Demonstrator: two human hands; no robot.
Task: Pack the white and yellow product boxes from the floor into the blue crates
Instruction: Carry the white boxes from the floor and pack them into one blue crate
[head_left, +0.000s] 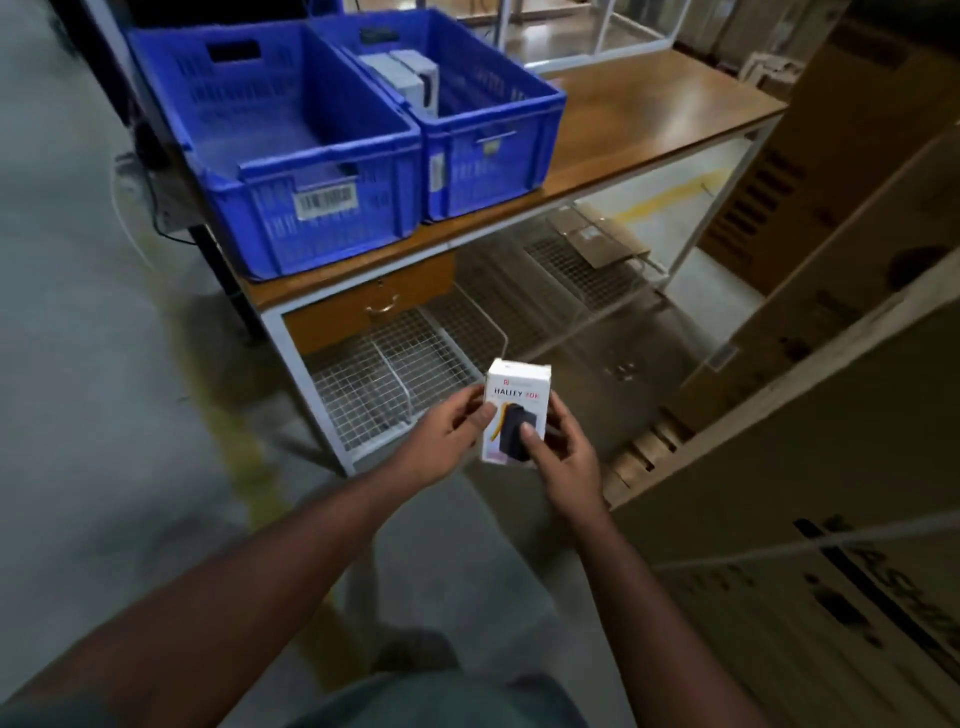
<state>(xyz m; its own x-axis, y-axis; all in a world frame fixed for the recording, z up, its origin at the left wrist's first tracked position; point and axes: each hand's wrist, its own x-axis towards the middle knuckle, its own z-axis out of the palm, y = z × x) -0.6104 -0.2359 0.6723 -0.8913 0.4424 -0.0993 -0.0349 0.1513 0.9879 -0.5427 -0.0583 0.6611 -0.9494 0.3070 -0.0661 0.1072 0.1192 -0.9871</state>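
A white and yellow product box (514, 400) with a dark item printed on its front stands upright in both my hands, in front of the table and below its top. My left hand (449, 434) grips the box's left side and my right hand (558, 449) grips its right side, thumb on the front. Two blue crates stand side by side on the wooden table. Nothing shows inside the left crate (270, 171). The right crate (498, 150) holds a few white boxes (402, 75) stood against its far left wall.
The wooden table (649, 119) has a drawer (374, 306) under its left end and wire mesh racks (395, 384) on the floor beneath. Large cardboard cartons (831, 467) are stacked close on my right. Grey concrete floor lies to my left.
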